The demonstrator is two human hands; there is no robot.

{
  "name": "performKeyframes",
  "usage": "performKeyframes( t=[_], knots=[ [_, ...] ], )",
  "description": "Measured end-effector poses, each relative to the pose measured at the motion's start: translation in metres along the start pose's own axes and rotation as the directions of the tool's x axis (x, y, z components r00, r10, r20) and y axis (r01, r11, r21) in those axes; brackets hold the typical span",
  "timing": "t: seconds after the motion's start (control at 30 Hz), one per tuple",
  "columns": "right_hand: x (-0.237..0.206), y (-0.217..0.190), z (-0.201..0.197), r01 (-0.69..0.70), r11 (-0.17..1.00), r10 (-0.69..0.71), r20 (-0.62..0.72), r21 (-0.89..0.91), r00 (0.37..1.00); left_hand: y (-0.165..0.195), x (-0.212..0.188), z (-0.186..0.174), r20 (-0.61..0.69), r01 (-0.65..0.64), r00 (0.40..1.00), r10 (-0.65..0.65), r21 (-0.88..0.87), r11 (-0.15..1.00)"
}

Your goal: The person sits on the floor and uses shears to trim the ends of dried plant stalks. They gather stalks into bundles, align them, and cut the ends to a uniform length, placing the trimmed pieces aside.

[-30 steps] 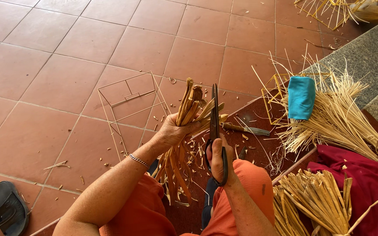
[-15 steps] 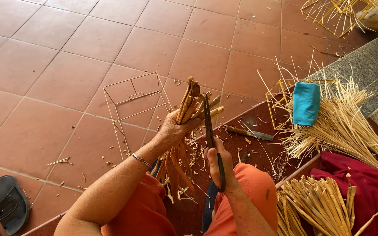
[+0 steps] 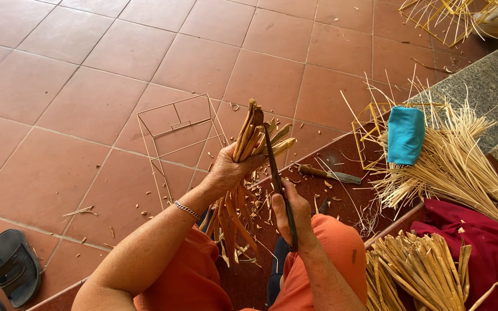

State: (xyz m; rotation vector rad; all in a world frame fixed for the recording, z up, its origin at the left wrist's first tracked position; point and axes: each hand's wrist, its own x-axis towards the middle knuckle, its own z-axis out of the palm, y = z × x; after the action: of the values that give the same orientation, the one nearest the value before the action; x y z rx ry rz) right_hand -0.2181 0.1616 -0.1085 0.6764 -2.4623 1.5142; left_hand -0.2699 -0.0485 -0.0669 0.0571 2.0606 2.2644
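My left hand (image 3: 227, 171) grips a bundle of flat bamboo strips (image 3: 251, 133), held upright with its lower ends hanging between my knees. My right hand (image 3: 293, 214) holds a long dark knife (image 3: 273, 159) by the handle, its blade pointing up against the right side of the bundle's top. A thin bracelet (image 3: 187, 209) sits on my left wrist. I am seated in orange clothing (image 3: 341, 245).
A thin wire frame (image 3: 175, 128) lies on the red tiled floor. A second knife (image 3: 323, 173) lies on the dark step. A blue cloth (image 3: 404, 135) rests on a heap of pale slivers (image 3: 462, 167). More cut strips (image 3: 419, 270) lie beside maroon fabric (image 3: 491, 247). Sandals (image 3: 12, 266) are at bottom left.
The knife has tilted and slid leftward, closer against the bundle top. My left hand keeps the bundle in about the same place.
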Motion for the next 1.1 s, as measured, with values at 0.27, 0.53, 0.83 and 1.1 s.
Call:
performKeyframes(
  t=[0.27,0.53,0.83,1.1],
  knots=[
    [0.000,0.000,0.002,-0.169,0.956,0.157,0.066,0.239,0.985,-0.002,-0.002,0.002,0.031,-0.012,0.999,0.012,0.029,1.000],
    [-0.001,-0.007,-0.008,-0.217,0.851,0.243,0.010,0.479,0.970,-0.014,0.002,0.002,0.100,-0.040,0.994,0.036,0.031,0.999],
    [0.007,-0.006,-0.015,-0.216,0.804,0.228,0.049,0.554,0.972,-0.020,0.002,0.003,0.077,-0.059,0.996,0.046,0.178,0.982],
    [0.012,0.008,-0.016,-0.219,0.923,0.232,-0.002,0.317,0.973,-0.012,-0.007,0.007,0.067,-0.050,0.997,0.022,0.453,0.890]
  ],
)
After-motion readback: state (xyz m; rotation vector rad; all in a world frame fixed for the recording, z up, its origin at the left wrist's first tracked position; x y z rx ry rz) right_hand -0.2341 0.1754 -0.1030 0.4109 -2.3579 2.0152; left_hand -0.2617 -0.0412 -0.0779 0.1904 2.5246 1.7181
